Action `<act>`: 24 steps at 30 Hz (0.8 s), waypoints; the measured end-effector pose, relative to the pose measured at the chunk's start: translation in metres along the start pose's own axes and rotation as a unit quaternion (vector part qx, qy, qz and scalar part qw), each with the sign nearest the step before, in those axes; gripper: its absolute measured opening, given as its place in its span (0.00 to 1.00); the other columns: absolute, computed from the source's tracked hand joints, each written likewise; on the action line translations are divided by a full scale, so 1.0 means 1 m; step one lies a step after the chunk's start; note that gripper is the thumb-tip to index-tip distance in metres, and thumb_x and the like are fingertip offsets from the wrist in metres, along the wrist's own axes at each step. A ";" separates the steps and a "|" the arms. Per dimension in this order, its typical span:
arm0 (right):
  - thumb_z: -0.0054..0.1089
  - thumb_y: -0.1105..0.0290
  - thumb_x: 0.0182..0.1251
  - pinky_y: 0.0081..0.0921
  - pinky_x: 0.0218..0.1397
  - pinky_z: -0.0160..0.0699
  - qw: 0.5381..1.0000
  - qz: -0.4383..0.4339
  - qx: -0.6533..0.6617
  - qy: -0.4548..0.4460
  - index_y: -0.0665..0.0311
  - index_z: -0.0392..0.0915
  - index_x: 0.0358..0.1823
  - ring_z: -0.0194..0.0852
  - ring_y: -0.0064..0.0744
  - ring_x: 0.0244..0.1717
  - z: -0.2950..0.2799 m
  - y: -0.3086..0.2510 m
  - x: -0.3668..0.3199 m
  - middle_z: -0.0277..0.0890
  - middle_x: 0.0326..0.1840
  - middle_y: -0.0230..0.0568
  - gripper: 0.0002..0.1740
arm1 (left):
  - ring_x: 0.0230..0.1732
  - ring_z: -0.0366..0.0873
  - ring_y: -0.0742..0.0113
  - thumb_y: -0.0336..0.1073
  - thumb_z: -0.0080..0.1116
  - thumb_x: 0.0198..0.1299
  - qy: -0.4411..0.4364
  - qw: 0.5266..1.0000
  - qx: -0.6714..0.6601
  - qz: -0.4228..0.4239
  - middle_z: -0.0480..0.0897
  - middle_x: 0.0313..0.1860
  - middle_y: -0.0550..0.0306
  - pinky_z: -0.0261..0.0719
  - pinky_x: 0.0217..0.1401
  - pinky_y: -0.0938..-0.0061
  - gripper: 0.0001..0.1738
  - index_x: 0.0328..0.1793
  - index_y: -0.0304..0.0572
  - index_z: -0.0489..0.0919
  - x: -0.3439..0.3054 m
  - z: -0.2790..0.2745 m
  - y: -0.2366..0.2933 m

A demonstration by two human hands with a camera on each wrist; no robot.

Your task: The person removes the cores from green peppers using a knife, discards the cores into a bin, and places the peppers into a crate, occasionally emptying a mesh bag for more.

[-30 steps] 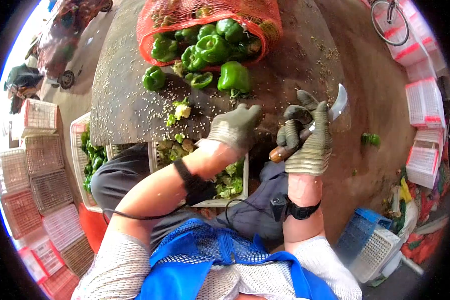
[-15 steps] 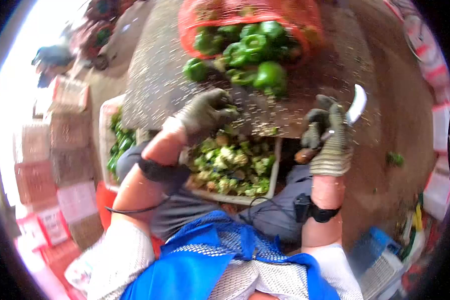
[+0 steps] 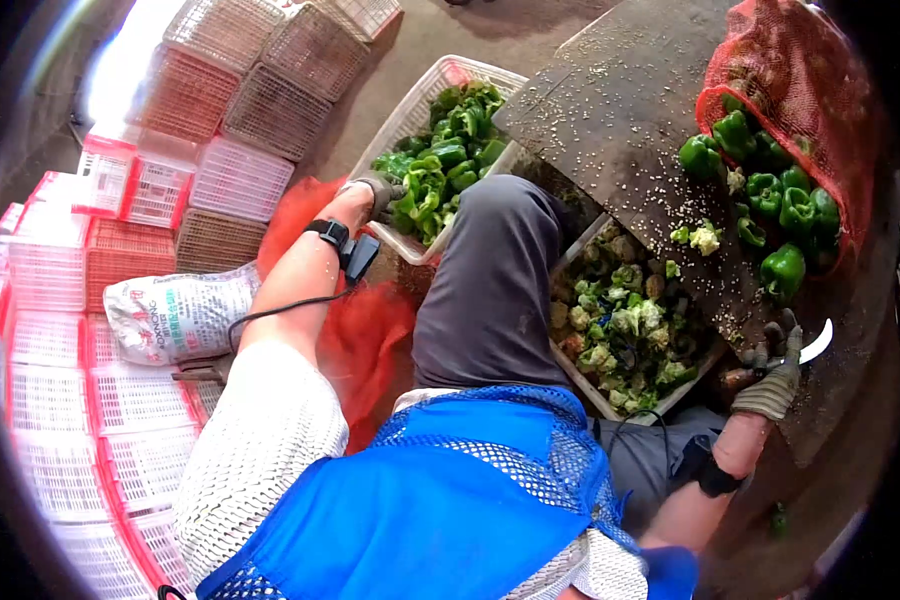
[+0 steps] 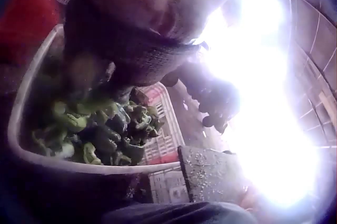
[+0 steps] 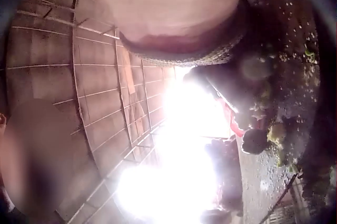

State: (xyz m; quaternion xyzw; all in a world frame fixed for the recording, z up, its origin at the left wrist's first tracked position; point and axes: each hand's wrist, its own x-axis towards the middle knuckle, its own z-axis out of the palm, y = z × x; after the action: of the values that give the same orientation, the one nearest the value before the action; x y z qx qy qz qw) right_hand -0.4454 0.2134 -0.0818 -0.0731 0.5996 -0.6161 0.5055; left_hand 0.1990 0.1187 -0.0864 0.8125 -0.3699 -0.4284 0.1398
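Note:
My gloved left hand [image 3: 378, 195] is at the left side of a white crate [image 3: 375, 158] of cut green peppers [image 3: 450, 150]. In the left wrist view the dark glove [image 4: 142, 66] hangs over this crate; its fingers are mostly hidden, and I cannot tell whether they hold anything. Far to the right, my gloved right hand [image 3: 770, 380] grips a knife by its brown handle [image 3: 738, 378], the curved blade [image 3: 818, 342] pointing outward. Whole green peppers [image 3: 783, 272] spill from a red mesh bag [image 3: 800, 95] beyond that hand.
A dark board [image 3: 610, 120] strewn with pale seeds carries the bag. Between my legs, a second crate [image 3: 595, 398] holds pepper cores and scraps [image 3: 630, 330]. Stacked crates [image 3: 240, 180], a printed white sack [image 3: 180, 315] and red netting [image 3: 365, 335] lie to the left.
The left hand has swung from the board's front edge out left to the crate of cut peppers. The head view has turned left. The right hand keeps its hold on the knife.

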 end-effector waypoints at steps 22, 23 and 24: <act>0.56 0.60 0.73 0.20 0.14 0.66 0.990 -0.107 0.072 0.052 0.65 0.80 0.53 0.67 0.19 0.12 -0.033 -0.040 -0.014 0.82 0.29 0.39 0.17 | 0.54 0.82 0.52 0.69 0.60 0.54 -0.258 0.815 0.351 0.381 0.85 0.49 0.42 0.75 0.57 0.64 0.37 0.53 0.43 0.84 -0.176 0.483 0.374; 0.56 0.60 0.73 0.19 0.14 0.66 0.991 -0.117 0.040 0.048 0.64 0.80 0.53 0.67 0.18 0.12 -0.032 -0.047 -0.019 0.83 0.30 0.39 0.17 | 0.54 0.82 0.52 0.68 0.60 0.54 -0.284 0.782 0.368 0.414 0.85 0.48 0.43 0.76 0.56 0.64 0.35 0.52 0.45 0.85 -0.172 0.496 0.378; 0.55 0.62 0.74 0.17 0.14 0.66 0.991 -0.130 0.016 0.034 0.63 0.79 0.54 0.68 0.17 0.13 -0.034 -0.050 -0.018 0.83 0.31 0.38 0.16 | 0.53 0.83 0.52 0.67 0.60 0.54 -0.310 0.746 0.385 0.445 0.85 0.48 0.44 0.77 0.55 0.64 0.34 0.52 0.47 0.85 -0.170 0.507 0.378</act>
State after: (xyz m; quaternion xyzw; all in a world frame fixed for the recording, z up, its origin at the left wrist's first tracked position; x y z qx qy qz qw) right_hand -0.4869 0.2376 -0.0409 -0.1209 0.5923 -0.6880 0.4015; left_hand -0.4492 0.0266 -0.0814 0.3627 -0.8461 -0.3674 -0.1327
